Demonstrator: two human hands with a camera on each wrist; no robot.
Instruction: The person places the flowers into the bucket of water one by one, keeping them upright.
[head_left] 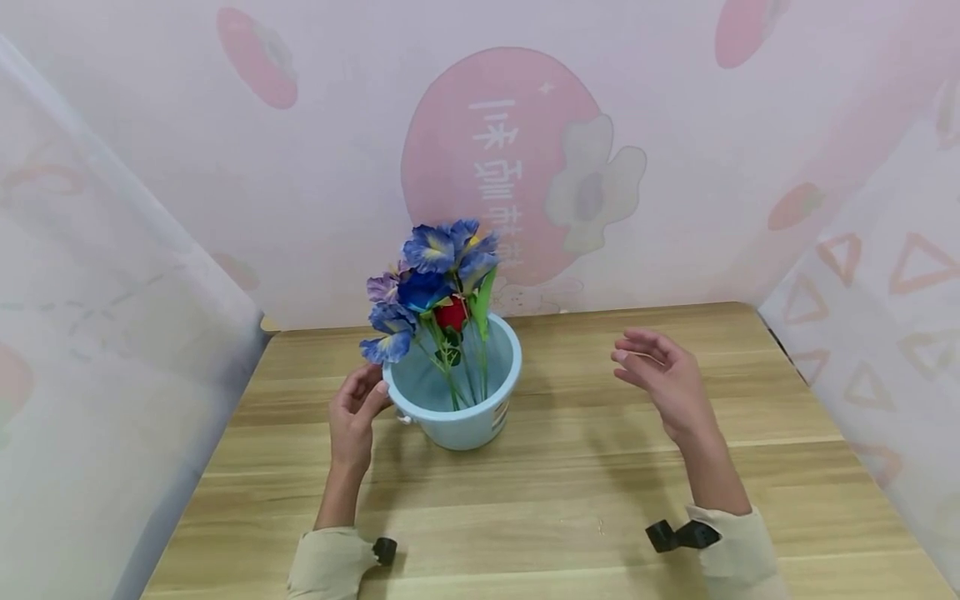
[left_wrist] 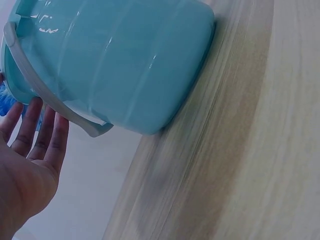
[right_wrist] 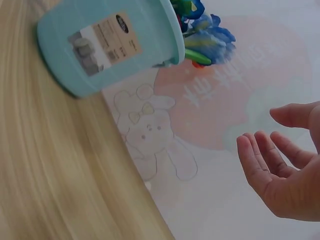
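Observation:
A light blue plastic bucket (head_left: 452, 429) stands upright on the wooden table, left of the middle. Flowers on long stems lean in it: blue irises (head_left: 431, 250), a deep blue bloom (head_left: 422, 290), a red one (head_left: 452, 315) and a purple one (head_left: 382, 287). My left hand (head_left: 354, 421) is at the bucket's left rim, its fingertips touching just under the edge. In the left wrist view those fingers look nearly straight, beside the pale handle (left_wrist: 55, 100), which hangs down. My right hand (head_left: 671, 383) hovers well right of the bucket, fingers loosely bent, holding nothing.
The wooden table (head_left: 570, 517) meets a pale printed wall (head_left: 337, 208) behind the bucket. More printed panels stand at the left and right sides. A label (right_wrist: 105, 42) is on the bucket's side. Both sleeves carry black wrist devices (head_left: 678, 536).

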